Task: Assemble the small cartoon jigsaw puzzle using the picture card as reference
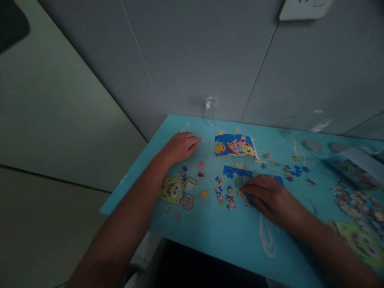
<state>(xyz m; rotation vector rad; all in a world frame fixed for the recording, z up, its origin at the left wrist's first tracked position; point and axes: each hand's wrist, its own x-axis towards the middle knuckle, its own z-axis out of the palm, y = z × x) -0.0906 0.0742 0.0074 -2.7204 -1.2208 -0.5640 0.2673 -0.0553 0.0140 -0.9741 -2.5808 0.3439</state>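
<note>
My left hand (182,146) lies on the blue cartoon-printed tabletop, fingers stretched out and holding nothing. To its right is a picture card (235,145) with cartoon figures. My right hand (267,195) is closed in a pinch, its fingertips on a small puzzle piece (240,193) at the edge of a loose group. Partly joined blue puzzle pieces (232,171) lie just beyond these fingers, and the hand hides part of them. Several loose puzzle pieces (230,197) sit left of the right hand. A single orange piece (204,195) lies farther left.
A clear plastic container (211,112) stands at the table's back edge against the grey wall (198,52). Scattered blue pieces (296,171) lie right of the picture card. Farther right are a large pile of pieces (358,206), a clear box (357,168) and round lids (313,145).
</note>
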